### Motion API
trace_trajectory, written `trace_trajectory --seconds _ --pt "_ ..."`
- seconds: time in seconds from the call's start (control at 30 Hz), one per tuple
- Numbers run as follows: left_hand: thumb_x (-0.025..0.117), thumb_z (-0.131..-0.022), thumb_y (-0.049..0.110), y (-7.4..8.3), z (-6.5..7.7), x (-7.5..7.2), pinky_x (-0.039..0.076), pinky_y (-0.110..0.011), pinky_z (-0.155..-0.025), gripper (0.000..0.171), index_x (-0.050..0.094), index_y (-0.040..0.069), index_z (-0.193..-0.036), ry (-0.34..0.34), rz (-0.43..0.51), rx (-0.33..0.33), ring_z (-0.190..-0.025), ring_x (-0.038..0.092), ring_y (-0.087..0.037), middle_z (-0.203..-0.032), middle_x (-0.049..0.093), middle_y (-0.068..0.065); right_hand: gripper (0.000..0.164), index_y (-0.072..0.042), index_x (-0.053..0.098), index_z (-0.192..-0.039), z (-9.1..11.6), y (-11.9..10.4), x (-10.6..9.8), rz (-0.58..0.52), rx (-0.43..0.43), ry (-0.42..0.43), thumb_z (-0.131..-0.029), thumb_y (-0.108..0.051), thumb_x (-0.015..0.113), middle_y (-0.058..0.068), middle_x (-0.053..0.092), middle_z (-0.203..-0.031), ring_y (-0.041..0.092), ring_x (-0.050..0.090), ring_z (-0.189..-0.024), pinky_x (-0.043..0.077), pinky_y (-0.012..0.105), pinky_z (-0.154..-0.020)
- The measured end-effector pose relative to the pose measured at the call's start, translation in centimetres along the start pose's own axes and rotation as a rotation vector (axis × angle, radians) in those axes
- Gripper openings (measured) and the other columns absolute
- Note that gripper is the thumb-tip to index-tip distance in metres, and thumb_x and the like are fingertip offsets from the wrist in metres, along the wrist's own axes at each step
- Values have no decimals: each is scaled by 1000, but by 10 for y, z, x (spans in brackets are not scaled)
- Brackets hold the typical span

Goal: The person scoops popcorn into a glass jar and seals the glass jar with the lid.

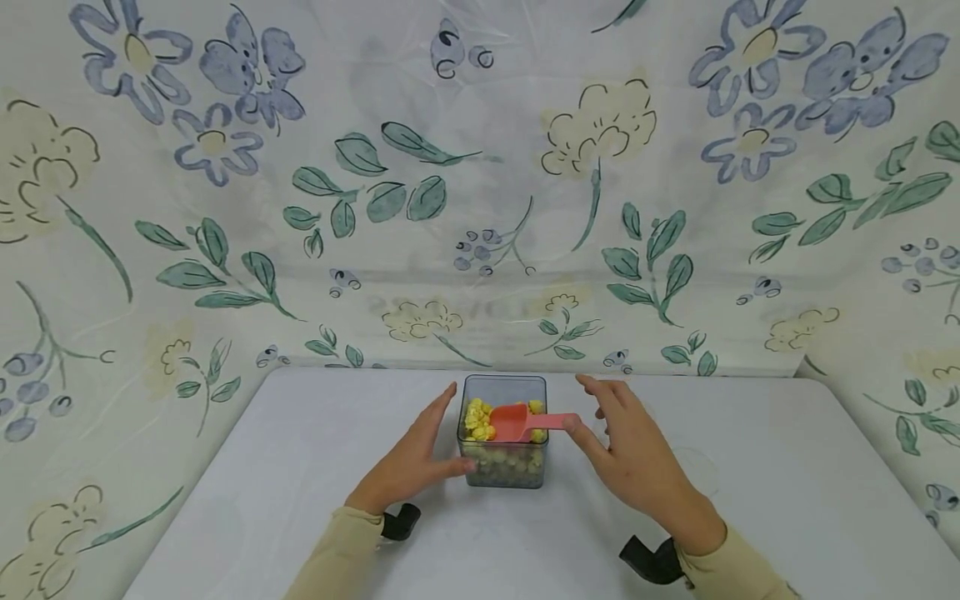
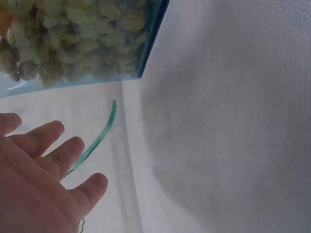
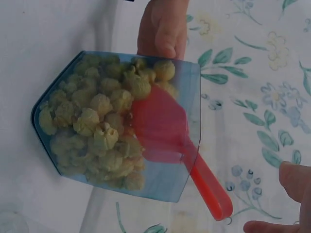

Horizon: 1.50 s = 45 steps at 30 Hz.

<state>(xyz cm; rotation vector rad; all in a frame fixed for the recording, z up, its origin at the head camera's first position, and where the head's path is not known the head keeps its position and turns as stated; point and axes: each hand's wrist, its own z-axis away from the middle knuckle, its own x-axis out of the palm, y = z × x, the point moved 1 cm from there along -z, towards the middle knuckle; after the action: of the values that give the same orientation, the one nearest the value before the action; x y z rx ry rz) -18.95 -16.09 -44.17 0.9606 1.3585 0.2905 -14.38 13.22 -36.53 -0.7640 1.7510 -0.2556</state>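
A clear bluish plastic container [image 1: 504, 388] stands on the white table, partly filled with yellow popcorn [image 1: 478, 421]. On the popcorn lies a red scoop [image 1: 510, 423], its handle sticking out over the right rim. My left hand [image 1: 412, 462] is at the container's left side, fingers extended and thumb near the front wall; whether it touches is unclear. To the right, my right hand [image 1: 637, 458] is spread by the handle's end. The right wrist view shows its fingers [image 3: 295, 180] apart from the scoop handle [image 3: 210, 187].
The white tabletop [image 1: 247, 508] stretches out on both sides of the container. A floral cloth [image 1: 517, 208] hangs behind the table and along its sides. Black curved pieces [image 1: 651, 560] are at both wrists, by the beige sleeves [image 1: 337, 554].
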Motion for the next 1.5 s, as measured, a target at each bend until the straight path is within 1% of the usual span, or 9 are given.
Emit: trace_trajectory --seconds 0.13,0.3,0.4,0.57,0.8,0.93,1.13,1.37,1.5 --pt "71 -73 55 -2 -1 5 19 -51 -109 105 3 28 -149 6 2 1 -140 11 -18 -153 7 10 61 -15 41 -139 0 -4 5 -26 9 -30 -89 -49 54 4 48 -120 10 52 -82 48 24 -66" --pt "73 -71 54 -5 -3 11 18 -49 -109 107 0 35 -148 -4 35 -11 -140 11 -17 -153 9 10 58 -13 43 -137 0 -7 11 -47 33 -80 -89 -43 58 3 52 -117 7 55 -82 50 23 -68" --pt "75 -70 53 -6 -3 15 19 -49 -109 109 0 37 -147 -13 63 -28 -139 12 -17 -153 12 7 53 -11 47 -133 -1 -8 15 -61 27 -85 -90 -38 59 -1 56 -105 5 53 -79 49 23 -67" --pt "78 -68 48 -2 -3 20 19 -49 -109 112 0 34 -148 -9 118 -34 -139 13 -17 -153 14 4 45 -8 53 -127 -4 -7 21 -98 27 -102 -90 -32 61 -7 55 -88 6 50 -73 47 23 -63" --pt "79 -65 50 -2 -5 26 20 -47 -109 115 0 34 -148 -2 153 -63 -138 13 -12 -152 11 12 38 -6 58 -120 -7 -8 26 -167 98 -130 -87 -22 66 -6 58 -83 5 54 -69 48 20 -58" --pt "81 -64 49 -3 -8 30 21 -48 -109 116 2 36 -147 16 184 -43 -137 18 -12 -151 15 13 31 -5 62 -113 -8 -8 26 -229 111 -118 -84 -15 68 -5 60 -78 3 56 -63 48 21 -56" --pt "82 -62 48 -4 -11 33 24 -46 -108 117 2 39 -146 37 224 -50 -135 23 -11 -150 19 13 22 -6 65 -105 -10 -6 26 -287 147 -69 -84 -11 69 -3 64 -78 2 59 -63 48 21 -57" --pt "85 -61 42 -4 -15 36 27 -46 -106 121 5 28 -150 44 295 -14 -130 31 -12 -149 27 6 22 -6 63 -107 -12 -3 23 -318 154 -32 -86 -11 66 -3 66 -79 5 62 -69 49 23 -59" --pt "86 -60 43 -5 -15 36 28 -45 -106 122 5 24 -150 58 282 -17 -131 31 -12 -149 27 4 23 -7 63 -109 -13 -2 21 -295 126 -17 -87 -14 65 -4 66 -79 5 62 -70 50 23 -61"
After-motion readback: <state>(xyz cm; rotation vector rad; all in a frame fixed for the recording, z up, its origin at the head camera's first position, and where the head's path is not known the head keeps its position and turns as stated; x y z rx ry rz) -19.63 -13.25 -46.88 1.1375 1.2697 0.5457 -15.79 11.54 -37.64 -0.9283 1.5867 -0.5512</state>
